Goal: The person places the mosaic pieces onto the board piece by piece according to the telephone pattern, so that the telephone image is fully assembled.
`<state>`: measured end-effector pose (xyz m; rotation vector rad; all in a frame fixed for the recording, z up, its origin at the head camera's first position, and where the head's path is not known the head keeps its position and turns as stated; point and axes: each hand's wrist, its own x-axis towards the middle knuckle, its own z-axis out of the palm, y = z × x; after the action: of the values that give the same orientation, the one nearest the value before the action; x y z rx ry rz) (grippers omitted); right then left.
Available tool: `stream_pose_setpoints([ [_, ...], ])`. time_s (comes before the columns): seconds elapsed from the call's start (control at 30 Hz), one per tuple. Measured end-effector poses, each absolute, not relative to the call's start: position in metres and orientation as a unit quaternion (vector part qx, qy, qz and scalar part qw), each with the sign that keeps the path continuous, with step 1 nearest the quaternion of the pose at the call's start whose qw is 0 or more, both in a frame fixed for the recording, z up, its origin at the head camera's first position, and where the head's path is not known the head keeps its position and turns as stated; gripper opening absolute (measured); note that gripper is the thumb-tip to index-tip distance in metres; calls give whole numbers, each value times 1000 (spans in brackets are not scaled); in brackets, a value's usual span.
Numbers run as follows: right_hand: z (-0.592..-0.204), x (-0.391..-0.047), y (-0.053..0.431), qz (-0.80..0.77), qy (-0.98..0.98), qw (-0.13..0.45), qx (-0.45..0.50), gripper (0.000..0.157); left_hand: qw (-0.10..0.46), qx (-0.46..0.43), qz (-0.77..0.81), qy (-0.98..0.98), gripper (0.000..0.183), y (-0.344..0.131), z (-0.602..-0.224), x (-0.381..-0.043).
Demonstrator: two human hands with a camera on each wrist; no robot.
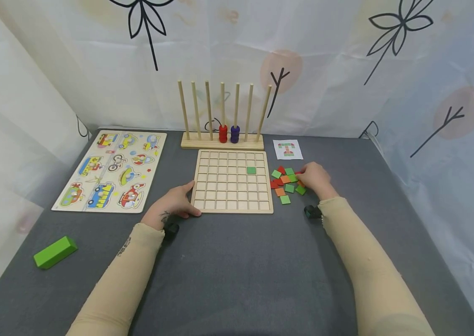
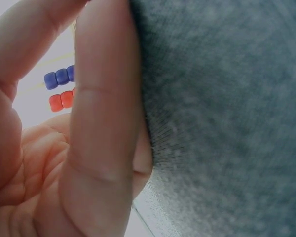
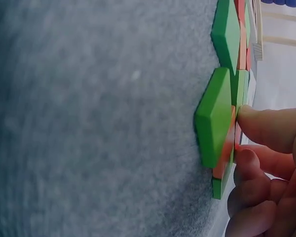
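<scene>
My left hand [image 1: 174, 201] lies at the near left corner of a wooden grid board [image 1: 221, 185], fingers spread along its left and near edges. One green square tile [image 1: 251, 171] sits in a cell toward the upper right of the grid. To the right of the board, my right hand [image 1: 315, 178] pinches a red tile [image 1: 298, 173] between thumb and fingertips. Around it is a loose pile of red, orange and green tiles; a green tile [image 3: 214, 118] lies just below the fingertips in the right wrist view. Straight fingers [image 2: 106, 98] fill much of the left wrist view.
Behind the board stands a wooden peg rack [image 1: 195, 141] with red beads [image 1: 223, 134] and blue beads [image 1: 234, 134]. A pattern card [image 1: 281, 145] lies beyond the pile. On the left are a picture puzzle board [image 1: 113, 170] and a green block [image 1: 55, 252].
</scene>
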<state>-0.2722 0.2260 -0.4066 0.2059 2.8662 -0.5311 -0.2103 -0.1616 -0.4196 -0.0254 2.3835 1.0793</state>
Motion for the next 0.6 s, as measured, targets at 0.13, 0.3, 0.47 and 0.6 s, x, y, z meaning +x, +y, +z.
stream_pose_setpoints([
  [0.13, -409, -273, 225, -196, 973, 96, 75, 33, 260, -6, 396, 880, 109, -161, -419, -210],
  [0.3, -411, -274, 225, -222, 968, 84, 84, 21, 260, -9, 395, 881, 108, -161, -418, -210],
  [0.47, -410, -274, 224, -271, 956, 66, 87, 22, 261, -9, 395, 881, 108, -161, -419, -210],
  [0.6, -405, -275, 219, -316, 946, 19, 73, 19, 261, -10, 395, 881, 108, -162, -419, -210],
])
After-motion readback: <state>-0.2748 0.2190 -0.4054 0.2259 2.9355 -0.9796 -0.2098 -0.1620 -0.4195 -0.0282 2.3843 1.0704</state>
